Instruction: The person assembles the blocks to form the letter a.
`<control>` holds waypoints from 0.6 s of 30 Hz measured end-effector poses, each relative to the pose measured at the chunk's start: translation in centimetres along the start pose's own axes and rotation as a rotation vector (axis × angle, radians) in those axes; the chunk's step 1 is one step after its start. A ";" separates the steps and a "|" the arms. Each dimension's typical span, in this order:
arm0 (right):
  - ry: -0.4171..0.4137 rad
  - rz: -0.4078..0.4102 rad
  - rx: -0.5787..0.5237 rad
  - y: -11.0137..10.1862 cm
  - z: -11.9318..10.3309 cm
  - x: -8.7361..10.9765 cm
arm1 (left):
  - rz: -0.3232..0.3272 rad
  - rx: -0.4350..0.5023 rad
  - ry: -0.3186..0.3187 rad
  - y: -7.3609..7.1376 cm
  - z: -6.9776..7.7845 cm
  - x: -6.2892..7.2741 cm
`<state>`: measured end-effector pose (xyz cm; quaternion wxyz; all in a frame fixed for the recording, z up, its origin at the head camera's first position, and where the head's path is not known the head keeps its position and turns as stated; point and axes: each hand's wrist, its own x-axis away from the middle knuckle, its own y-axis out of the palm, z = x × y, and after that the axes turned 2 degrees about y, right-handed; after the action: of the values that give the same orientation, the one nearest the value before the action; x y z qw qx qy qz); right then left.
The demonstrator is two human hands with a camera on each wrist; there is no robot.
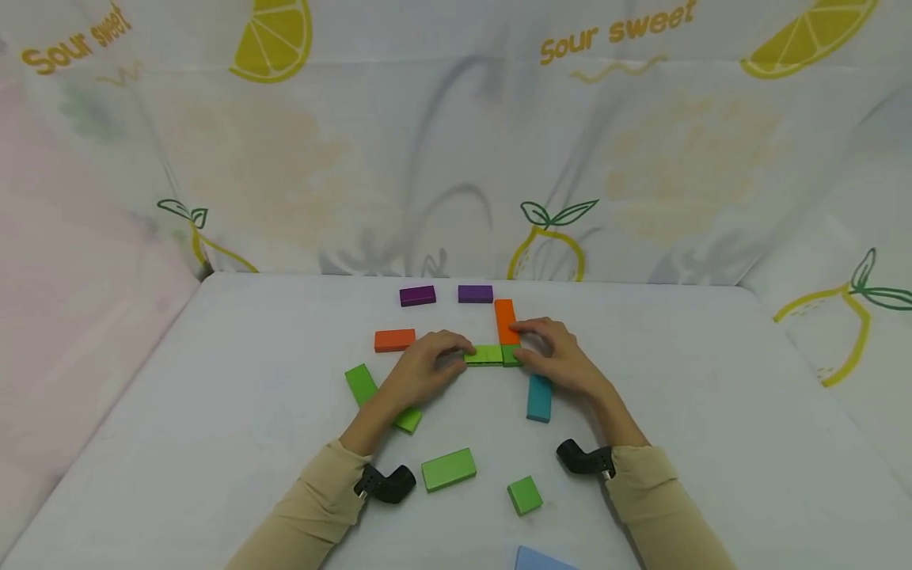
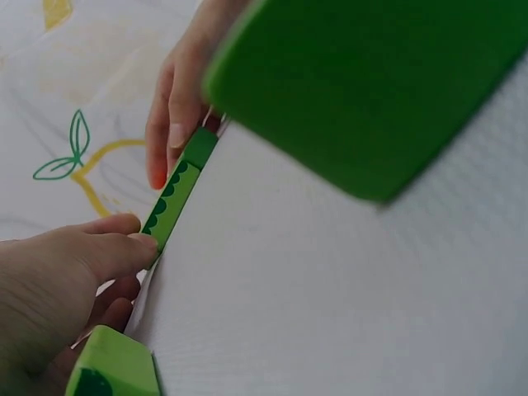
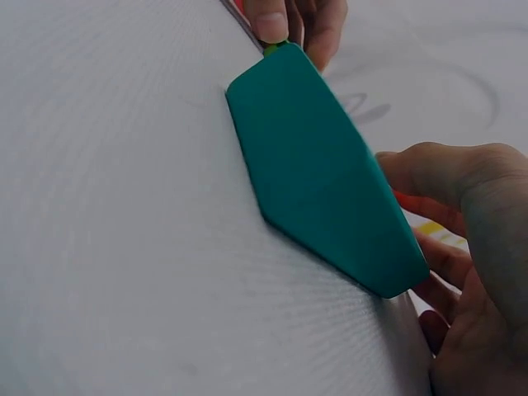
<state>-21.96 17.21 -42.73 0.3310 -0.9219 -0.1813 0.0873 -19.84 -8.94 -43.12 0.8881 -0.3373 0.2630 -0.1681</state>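
On the white worktop (image 1: 271, 443), a green block (image 1: 362, 385) lay left of the light green block (image 1: 484, 355) and nearer the person, partly hidden by the forearm. A red-orange block (image 1: 395, 340) lay to the light green block's left, slightly beyond it, and a purple block (image 1: 417, 296) farther beyond on that side. At its left end was the left hand (image 1: 427, 368), its grip pinching that end between thumb and index finger, so most of the block stretched rightward from the grip. A second purple block (image 1: 475, 294) lay beyond it. Against its right end sat a small dark green block (image 1: 511, 355), with an orange block (image 1: 506, 321) reaching away from the person. A teal block (image 1: 539, 398) lay right of the landmark, nearer the person. Rightmost, the right hand (image 1: 563, 356) had its grip spread, thumb touching the small dark green block, index finger touching the orange block, both pieces left of its palm.
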 end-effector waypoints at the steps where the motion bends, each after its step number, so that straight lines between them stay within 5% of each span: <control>1: -0.003 0.001 0.001 -0.1 0.1 0.1 | 0.001 0.000 -0.002 0.1 0.0 -0.1; 18: 0.008 0.001 0.003 -0.1 -0.2 0.2 | -0.003 0.006 -0.014 0.0 0.2 0.0</control>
<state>-21.72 17.24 -42.49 0.3329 -0.9220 -0.1793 0.0838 -19.74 -8.78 -43.00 0.8906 -0.3363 0.2560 -0.1680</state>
